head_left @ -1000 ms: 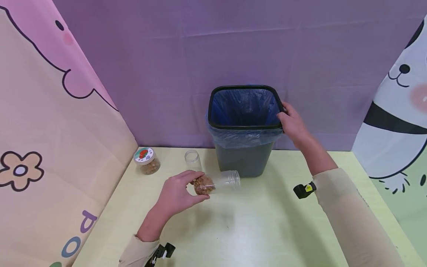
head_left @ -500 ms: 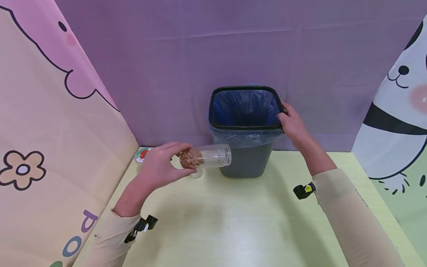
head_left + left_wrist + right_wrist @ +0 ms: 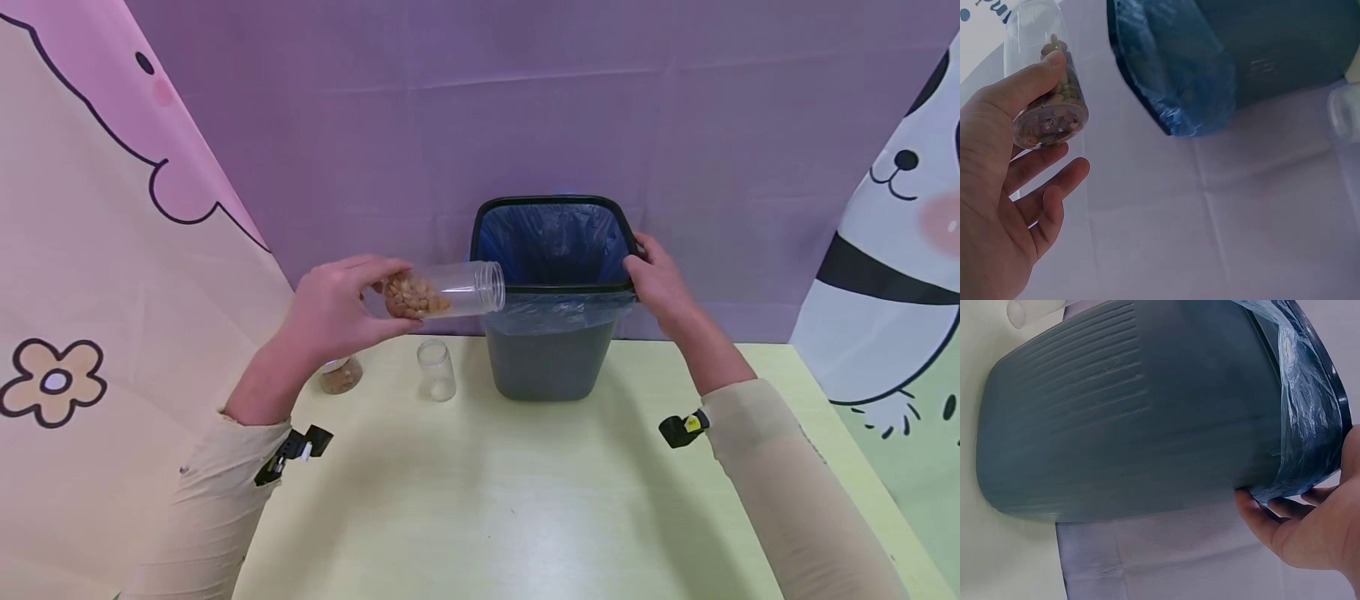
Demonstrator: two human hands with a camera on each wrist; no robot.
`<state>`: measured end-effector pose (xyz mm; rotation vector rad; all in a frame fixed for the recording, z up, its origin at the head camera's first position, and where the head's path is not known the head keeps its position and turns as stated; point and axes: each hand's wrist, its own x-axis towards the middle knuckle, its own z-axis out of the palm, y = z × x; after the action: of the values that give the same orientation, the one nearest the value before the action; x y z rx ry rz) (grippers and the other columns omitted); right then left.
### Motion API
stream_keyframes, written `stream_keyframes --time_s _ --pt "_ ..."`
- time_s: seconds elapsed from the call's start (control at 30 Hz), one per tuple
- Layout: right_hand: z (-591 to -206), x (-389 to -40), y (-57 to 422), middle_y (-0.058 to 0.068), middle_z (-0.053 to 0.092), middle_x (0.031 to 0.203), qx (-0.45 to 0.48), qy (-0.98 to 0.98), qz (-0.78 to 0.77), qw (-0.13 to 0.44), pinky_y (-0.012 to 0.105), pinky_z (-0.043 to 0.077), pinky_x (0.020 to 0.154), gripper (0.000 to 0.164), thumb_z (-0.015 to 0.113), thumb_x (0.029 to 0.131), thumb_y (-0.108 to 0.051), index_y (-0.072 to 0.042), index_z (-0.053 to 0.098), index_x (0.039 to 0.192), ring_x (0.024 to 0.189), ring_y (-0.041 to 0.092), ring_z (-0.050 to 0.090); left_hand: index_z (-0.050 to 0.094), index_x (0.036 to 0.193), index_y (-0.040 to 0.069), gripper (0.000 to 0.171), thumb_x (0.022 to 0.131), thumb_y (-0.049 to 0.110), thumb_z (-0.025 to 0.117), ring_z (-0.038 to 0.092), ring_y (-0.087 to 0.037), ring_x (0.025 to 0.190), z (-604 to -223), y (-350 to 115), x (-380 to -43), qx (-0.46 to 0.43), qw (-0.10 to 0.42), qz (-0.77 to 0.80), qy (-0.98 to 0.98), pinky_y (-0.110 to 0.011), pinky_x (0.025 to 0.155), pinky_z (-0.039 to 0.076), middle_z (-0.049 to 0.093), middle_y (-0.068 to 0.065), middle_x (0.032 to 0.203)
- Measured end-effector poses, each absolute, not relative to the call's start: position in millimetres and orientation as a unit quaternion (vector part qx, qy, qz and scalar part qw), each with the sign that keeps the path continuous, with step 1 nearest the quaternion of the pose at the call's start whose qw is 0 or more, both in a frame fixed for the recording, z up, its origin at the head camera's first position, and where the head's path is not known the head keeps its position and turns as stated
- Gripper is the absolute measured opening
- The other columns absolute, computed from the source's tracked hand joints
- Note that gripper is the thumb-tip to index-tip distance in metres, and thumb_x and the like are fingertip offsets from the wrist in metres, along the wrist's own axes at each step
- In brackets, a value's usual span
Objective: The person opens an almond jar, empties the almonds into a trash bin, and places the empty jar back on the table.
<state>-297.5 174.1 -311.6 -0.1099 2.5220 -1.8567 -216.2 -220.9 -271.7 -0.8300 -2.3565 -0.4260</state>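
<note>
My left hand (image 3: 337, 304) grips a clear plastic jar (image 3: 465, 289) near its base, thumb on one side and fingers on the other. Lying almost level, the jar has its lidless mouth at the left rim of a grey trash can (image 3: 551, 362). Brown nuts or beans (image 3: 412, 296) are gathered toward the jar's bottom end. In the left wrist view the jar's base (image 3: 1050, 125) faces the camera. My right hand (image 3: 656, 279) holds the can's right rim, over its blue liner bag (image 3: 1307, 412). The can stands upright on the table.
An upright clear container (image 3: 437, 371) stands on the table (image 3: 450, 500) left of the can. Farther left, a lidded jar (image 3: 341, 377) with brown contents is partly hidden behind my left hand. A purple cloth backdrop (image 3: 360, 167) rises behind the table.
My left hand has lifted the jar up and leftward from low over the table to the trash can's rim, keeping it nearly level. The right hand has stayed on the rim.
</note>
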Motion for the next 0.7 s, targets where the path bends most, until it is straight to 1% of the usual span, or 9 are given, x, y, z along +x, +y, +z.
stream_keyframes --time_s 0.23,0.37,0.47,0.53,0.7 --pt "-312 -297 174 0.016 0.027 0.153 -0.035 0.803 -0.595 0.003 0.044 0.038 0.092 0.059 0.032 0.099 -0.023 -0.017 0.018 0.156 0.125 0.034 0.037 0.069 0.116 0.011 0.060 0.064 0.032 0.090 0.062 -0.016 0.076 -247 -219 -233 -0.318 0.303 -0.135 -0.888 -0.038 0.060 0.048 0.070 -0.003 0.101" --pt "-312 -297 174 0.017 0.027 0.154 -0.035 0.802 -0.596 0.003 0.043 0.038 0.090 0.060 0.032 0.098 -0.022 -0.017 0.018 0.156 0.124 0.034 0.037 0.069 0.117 0.011 0.060 0.066 0.034 0.089 0.061 -0.016 0.077 -237 -217 -241 -0.314 0.298 -0.119 -0.893 -0.039 0.061 0.048 0.069 -0.003 0.099" --pt "-313 -297 174 0.016 0.027 0.154 -0.035 0.801 -0.598 0.002 0.045 0.038 0.092 0.060 0.032 0.098 -0.023 -0.017 0.017 0.156 0.125 0.035 0.037 0.068 0.119 0.011 0.062 0.067 0.037 0.089 0.062 -0.018 0.078 -232 -215 -247 -0.309 0.294 -0.111 -0.897 -0.040 0.063 0.049 0.069 -0.004 0.100" --pt "-314 -296 175 0.017 0.028 0.153 -0.037 0.801 -0.598 -0.002 0.043 0.039 0.091 0.060 0.032 0.098 -0.024 -0.017 0.018 0.156 0.124 0.035 0.038 0.068 0.120 0.011 0.062 0.068 0.037 0.088 0.063 -0.019 0.080 -230 -214 -249 -0.303 0.290 -0.108 -0.901 -0.042 0.065 0.050 0.069 -0.005 0.103" --pt "-314 -294 176 0.017 0.031 0.151 -0.041 0.803 -0.595 -0.011 0.037 0.040 0.083 0.059 0.032 0.098 -0.025 -0.016 0.021 0.155 0.119 0.034 0.040 0.069 0.120 0.014 0.061 0.067 0.039 0.087 0.064 -0.020 0.080 -226 -209 -259 -0.295 0.302 -0.099 -0.901 -0.043 0.064 0.050 0.069 -0.005 0.107"
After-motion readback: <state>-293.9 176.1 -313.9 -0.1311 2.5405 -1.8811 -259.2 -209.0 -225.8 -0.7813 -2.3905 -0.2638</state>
